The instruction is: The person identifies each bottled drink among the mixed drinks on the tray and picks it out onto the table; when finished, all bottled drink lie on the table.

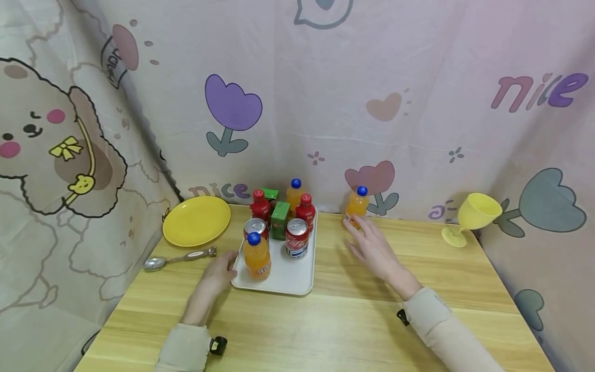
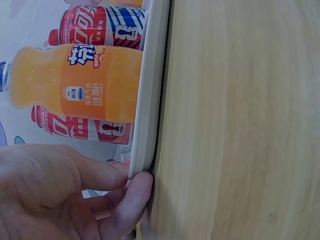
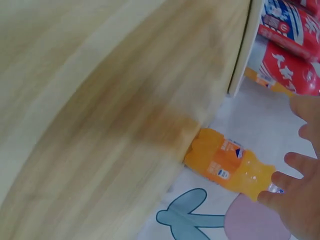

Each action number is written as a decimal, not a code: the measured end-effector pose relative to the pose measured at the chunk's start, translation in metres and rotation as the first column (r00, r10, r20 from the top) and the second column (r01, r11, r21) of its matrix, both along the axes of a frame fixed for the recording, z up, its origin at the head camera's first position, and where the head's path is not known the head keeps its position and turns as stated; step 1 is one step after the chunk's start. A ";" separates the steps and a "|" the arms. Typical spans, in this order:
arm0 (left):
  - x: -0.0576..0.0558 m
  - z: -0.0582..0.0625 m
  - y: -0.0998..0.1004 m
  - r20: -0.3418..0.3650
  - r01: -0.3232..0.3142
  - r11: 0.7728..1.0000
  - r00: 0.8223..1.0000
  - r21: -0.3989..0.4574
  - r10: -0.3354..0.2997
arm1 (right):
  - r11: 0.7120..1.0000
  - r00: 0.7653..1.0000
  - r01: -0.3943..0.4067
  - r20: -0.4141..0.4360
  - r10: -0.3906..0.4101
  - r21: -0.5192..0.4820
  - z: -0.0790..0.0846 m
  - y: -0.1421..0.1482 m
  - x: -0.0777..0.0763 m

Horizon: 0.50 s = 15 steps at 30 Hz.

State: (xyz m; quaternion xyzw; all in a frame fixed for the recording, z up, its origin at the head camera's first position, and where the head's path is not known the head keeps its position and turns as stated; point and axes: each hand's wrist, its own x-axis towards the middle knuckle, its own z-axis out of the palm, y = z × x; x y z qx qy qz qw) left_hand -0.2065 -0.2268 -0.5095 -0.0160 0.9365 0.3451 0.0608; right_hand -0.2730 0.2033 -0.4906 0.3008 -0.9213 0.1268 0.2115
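Note:
At its near left corner, a white tray (image 1: pixel 288 281) is pinched by my left hand (image 1: pixel 216 274), thumb against the rim and fingers at its underside in the left wrist view. On the tray stand an orange soda bottle (image 1: pixel 257 261) in front, two cola cans (image 1: pixel 297 238), two red-capped bottles (image 1: pixel 305 211), green drink cartons (image 1: pixel 280 221) and another orange soda bottle (image 1: pixel 294 195) behind. To the right, a separate orange soda bottle (image 1: pixel 357 205) stands upright by the back edge. My right hand (image 1: pixel 375 250) reaches beside it, fingers spread and not wrapped around it.
A yellow plate (image 1: pixel 197 221) lies at the table's back left, with a spoon (image 1: pixel 181 258) in front of it. A yellow goblet (image 1: pixel 476 212) stands at the far right. Printed cloth (image 1: pixel 302 103) hangs behind the wooden table (image 1: pixel 353 330) and along its sides.

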 end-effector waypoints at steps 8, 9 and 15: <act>0.000 -0.003 0.000 0.006 -0.003 1.000 1.000 0.006 0.003 | 0.996 1.000 -0.003 0.023 0.001 0.089 -0.002 -0.018 -0.007; 0.000 -0.002 0.001 0.003 0.000 1.000 1.000 0.004 0.000 | 0.995 0.999 -0.002 0.043 -0.003 0.098 -0.001 -0.021 -0.008; 0.000 -0.001 0.002 -0.010 0.005 1.000 1.000 -0.011 -0.005 | 0.999 0.975 -0.003 0.220 -0.008 0.047 0.004 -0.041 -0.019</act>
